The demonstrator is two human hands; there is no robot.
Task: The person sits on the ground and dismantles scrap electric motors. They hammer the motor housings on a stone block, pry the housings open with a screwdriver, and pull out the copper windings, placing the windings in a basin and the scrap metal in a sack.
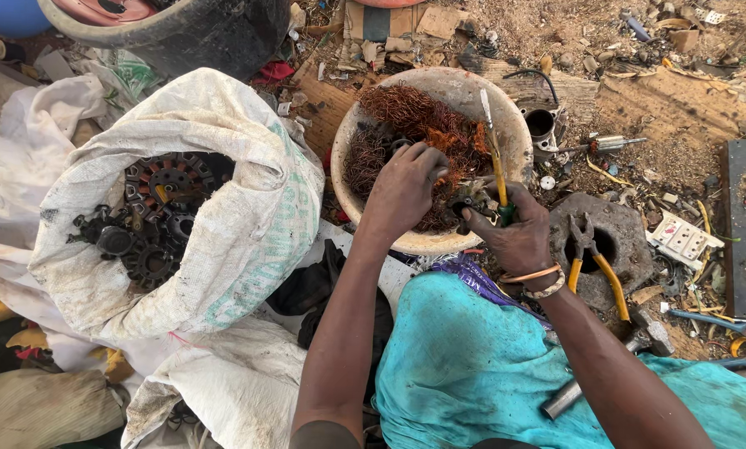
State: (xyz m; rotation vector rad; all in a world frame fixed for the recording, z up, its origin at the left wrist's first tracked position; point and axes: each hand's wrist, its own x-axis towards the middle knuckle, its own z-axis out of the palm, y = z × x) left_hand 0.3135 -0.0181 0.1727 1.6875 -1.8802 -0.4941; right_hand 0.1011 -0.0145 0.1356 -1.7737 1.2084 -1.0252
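The left hand [404, 187] closes its fingers on a small dark metal part [464, 202] above the near rim of the pale basin [518, 133]. Just beside it, the right hand [516, 229] is clenched around a yellow-handled screwdriver [495, 158], tip tilted up over the copper wire [427, 125] heaped in the basin. Left of the basin, a white sack [248, 216] holds dark motor parts [153, 220]. Yellow-handled pliers [593, 262] lie on the ground by the right wrist.

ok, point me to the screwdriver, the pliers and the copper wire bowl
screwdriver [498, 179]: head view, yellow shaft above the right hand [514, 237]
pliers [593, 270]: head view, yellow handles
bowl [518, 137]: head view, bare right rim
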